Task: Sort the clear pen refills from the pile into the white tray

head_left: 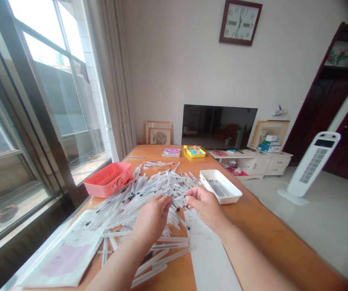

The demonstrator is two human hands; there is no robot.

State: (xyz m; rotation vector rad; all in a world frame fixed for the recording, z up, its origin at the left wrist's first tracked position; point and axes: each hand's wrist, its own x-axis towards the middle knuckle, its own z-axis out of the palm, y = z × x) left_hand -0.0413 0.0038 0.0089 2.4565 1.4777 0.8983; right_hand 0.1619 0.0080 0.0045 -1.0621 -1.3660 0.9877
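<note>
Over a large heap of clear pen barrels (149,188), many with black ends, my two hands face each other. My left hand (152,215) is closed in a pinch, fingertips pointing right. Opposite it, my right hand (206,206) pinches thumb against fingers. A slim translucent pen (179,199) with a dark tip seems to span the gap between both sets of fingertips; its ends are partly hidden. Just beyond my right hand stands a white tray (236,194) with several pens (218,187) lying in it.
A red plastic basket (101,188) stands left of the heap. Papers (61,254) lie at the left edge, and a white sheet (209,258) lies below my right hand. Farther back are a colourful booklet (170,152), a yellow box (196,152) and a lone pen (137,157).
</note>
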